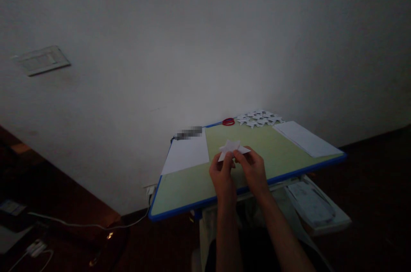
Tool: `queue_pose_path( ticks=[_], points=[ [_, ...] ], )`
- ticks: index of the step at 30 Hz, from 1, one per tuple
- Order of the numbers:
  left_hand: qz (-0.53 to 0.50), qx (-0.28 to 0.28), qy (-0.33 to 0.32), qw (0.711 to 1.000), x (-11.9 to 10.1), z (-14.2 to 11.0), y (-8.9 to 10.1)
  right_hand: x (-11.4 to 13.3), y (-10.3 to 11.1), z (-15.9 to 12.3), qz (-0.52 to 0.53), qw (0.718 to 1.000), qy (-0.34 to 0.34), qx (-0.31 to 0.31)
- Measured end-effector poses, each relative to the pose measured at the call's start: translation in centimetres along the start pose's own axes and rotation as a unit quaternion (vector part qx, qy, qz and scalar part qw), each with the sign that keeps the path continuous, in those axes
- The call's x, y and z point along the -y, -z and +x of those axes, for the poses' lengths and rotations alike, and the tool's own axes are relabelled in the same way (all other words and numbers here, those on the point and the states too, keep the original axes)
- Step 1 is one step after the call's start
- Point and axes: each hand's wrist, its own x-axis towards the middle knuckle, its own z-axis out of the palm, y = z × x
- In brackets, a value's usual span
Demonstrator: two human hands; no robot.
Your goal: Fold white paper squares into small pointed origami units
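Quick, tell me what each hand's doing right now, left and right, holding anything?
Left hand: closed, holding the folded white paper by its near left part.
Right hand: closed, holding the same folded white paper farther right.

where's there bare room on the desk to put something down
Free: front left, between left sheet and front blue edge; middle, between scissors and held paper; right, between right hand and right sheets. Crowded: back right, where folded pieces lie close to scissors and right sheets.
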Motion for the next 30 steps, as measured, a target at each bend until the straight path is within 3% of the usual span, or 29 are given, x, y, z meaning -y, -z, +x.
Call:
queue_pose_path(
  ticks=[6,21,30],
  points=[
    [0.02,0.026,-0.012,0.999,0.05,-0.12,-0.08,-0.17,0.09,0.13,0.011,1.0,-0.01,-0.023],
    [0.025,0.009,-0.003,1.0,0.16,0.11,0.01,-0.52,0.27,0.19,0.034,0.999,-0.031,0.023],
    [0.064,0.05,-0.004,0.997,-0.21,0.04,0.09,0.19,0.28,0.14,0.058,0.995,-0.076,0.018]
  ],
)
